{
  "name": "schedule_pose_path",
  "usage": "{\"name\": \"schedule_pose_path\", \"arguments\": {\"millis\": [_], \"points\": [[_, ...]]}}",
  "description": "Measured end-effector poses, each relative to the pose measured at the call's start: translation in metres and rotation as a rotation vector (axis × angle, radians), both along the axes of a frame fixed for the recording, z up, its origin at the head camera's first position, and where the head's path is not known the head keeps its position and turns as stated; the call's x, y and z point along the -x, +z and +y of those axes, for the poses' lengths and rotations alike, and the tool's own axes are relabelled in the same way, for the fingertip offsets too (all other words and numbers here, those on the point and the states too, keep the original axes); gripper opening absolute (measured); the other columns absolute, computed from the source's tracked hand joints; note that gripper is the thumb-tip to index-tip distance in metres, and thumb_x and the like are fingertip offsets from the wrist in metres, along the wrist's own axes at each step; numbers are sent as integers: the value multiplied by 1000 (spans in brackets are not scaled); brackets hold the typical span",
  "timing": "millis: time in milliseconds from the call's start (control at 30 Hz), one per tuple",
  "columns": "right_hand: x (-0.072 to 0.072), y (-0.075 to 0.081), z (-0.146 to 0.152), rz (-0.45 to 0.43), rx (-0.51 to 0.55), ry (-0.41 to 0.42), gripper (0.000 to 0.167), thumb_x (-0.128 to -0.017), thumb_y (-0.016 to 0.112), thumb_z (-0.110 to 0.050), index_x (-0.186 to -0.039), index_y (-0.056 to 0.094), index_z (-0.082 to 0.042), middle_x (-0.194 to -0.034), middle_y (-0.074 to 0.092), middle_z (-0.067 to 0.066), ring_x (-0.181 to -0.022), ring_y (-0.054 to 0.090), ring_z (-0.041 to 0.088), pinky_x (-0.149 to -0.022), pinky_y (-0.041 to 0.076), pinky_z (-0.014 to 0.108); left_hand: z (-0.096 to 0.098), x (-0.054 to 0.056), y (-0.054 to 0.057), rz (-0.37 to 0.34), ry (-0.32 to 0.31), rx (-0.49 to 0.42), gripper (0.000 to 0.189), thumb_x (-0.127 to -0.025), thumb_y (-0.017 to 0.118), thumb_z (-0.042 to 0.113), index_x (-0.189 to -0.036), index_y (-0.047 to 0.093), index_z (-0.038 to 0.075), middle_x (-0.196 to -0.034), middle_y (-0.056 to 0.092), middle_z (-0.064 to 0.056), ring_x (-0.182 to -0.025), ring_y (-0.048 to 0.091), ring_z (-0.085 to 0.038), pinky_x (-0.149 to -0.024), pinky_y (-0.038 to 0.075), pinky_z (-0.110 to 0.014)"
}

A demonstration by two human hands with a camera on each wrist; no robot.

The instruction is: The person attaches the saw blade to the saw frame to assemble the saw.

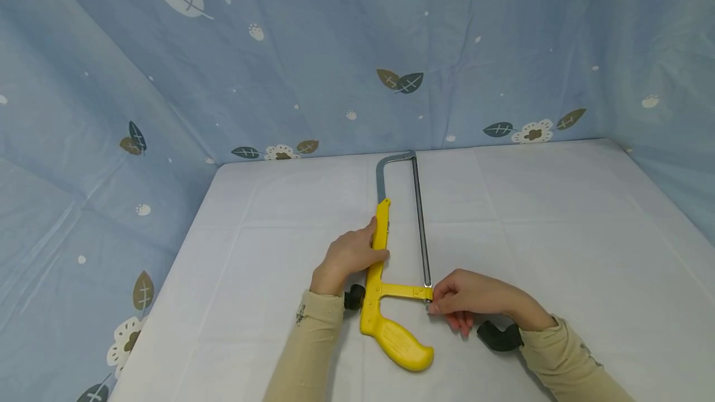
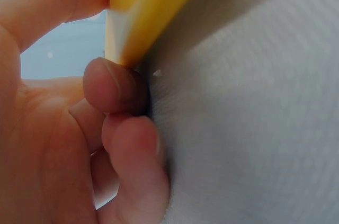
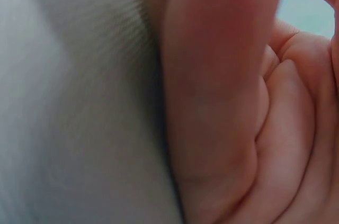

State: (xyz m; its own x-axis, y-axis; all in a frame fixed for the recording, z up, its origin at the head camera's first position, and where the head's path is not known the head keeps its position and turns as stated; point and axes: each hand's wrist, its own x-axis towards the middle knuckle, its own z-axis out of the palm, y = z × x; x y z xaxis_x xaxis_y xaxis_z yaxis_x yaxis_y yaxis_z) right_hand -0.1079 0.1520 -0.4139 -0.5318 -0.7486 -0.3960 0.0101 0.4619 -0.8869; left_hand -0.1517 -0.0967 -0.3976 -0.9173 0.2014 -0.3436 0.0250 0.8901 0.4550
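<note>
A hacksaw (image 1: 403, 343) with a yellow handle and grey front frame lies on the white-covered table, its tip pointing away from me. My left hand (image 1: 350, 253) grips the yellow frame bar between thumb and fingers; the left wrist view shows the yellow bar (image 2: 159, 7) between them, blurred. Along the saw's right side runs the metal blade section (image 1: 421, 222). At its near end, just below the yellow cross arm (image 1: 402, 291), my right hand (image 1: 480, 293) pinches a small metal wing nut (image 1: 427, 308). In the right wrist view, curled fingers (image 3: 217, 86) fill the picture and the nut is hidden.
White cloth (image 1: 558, 234) covers the table. A blue curtain (image 1: 313, 67) with leaf and flower prints hangs behind it and along both sides. Black wrist devices (image 1: 499, 335) sit beside both forearms.
</note>
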Motion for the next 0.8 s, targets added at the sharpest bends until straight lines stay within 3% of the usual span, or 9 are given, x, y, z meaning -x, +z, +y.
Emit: {"name": "schedule_pose_path", "arguments": {"millis": [567,800], "points": [[3,-3,1,-36,56,36,19,-86,58,-25,-84,65,-7,-54,56,5,-43,56,20,-41,44,26,-1,0,0,6,1,-5,79,-79,56,41,-143,20,17,-89,56,0,-63,49,-16,-53,37,-28],[3,-4,1,-29,68,-2,19,-84,61,-25,-85,65,-6,-55,58,8,-44,57,23,-41,45,28,0,-1,2,0,1,-11,77,-79,56,42,-143,20,17,-92,57,-1,-63,48,-16,-52,37,-28]]}}
